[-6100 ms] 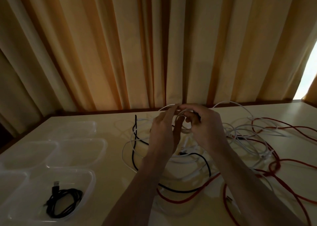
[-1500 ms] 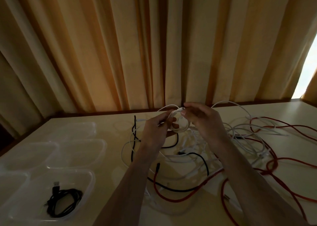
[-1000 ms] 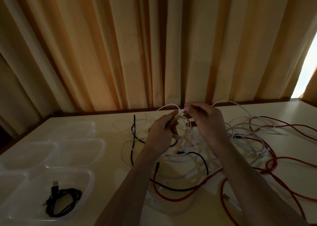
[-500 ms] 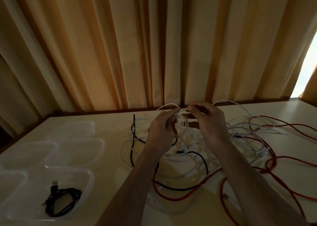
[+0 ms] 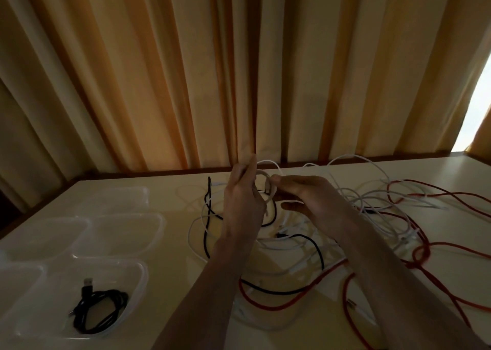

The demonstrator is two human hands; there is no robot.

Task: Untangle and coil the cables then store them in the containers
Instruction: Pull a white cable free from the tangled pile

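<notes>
Both hands are raised over the middle of the heap, working one small white coil (image 5: 268,190) between them. The left hand (image 5: 243,198) has its grip closed round the coil's left side, fingers pointing up and pinching the loops together. The right hand (image 5: 305,198) pinches the coil's right edge between thumb and curled fingers.

The white cable looks light, thin and limp, likely smooth enough to slip. A small coil like this will probably spring open if let go, so the best hold is across all the loops at one spot, with the loose tail fed in by the other hand.

Below and around the hands, the rest lies tangled on the worktop (image 5: 172,270): several white cables (image 5: 372,198), too interlaced to count; black cable (image 5: 313,246) in loops that may be one or two; and red cable (image 5: 438,246) spreading to the right, count unclear.

On the left stand clear plastic containers (image 5: 125,233), five in view, one cut by the edge. The nearest full one holds one coiled black cable (image 5: 99,310); the others appear empty.
</notes>
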